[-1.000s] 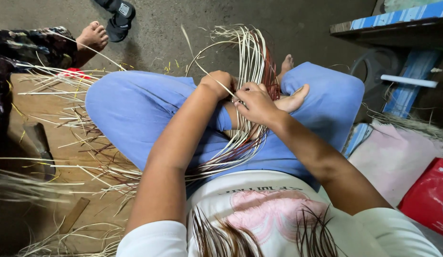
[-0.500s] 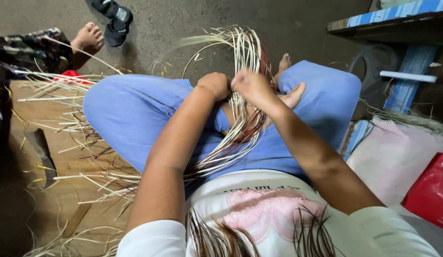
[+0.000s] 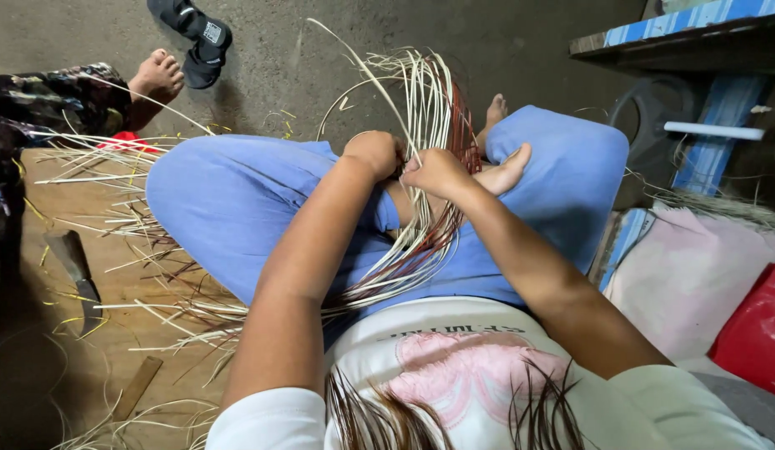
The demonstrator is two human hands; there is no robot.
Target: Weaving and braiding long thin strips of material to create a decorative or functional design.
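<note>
A: Head view. Where do the cane strips [image 3: 433, 108] lie?

B: Fanned across the lap, over the blue trousers [image 3: 229, 200]. The left hand [image 3: 372, 154] is fisted on the bundle; the right hand [image 3: 437, 171] pinches strands beside it.

A: Handling?

B: Probably light, springy and thin; best gripped near the crossing, where the strands bunch.

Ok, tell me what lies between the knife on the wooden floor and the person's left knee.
In the head view, loose pale strips lie scattered on the wooden floor between the knife and the left knee.
</note>
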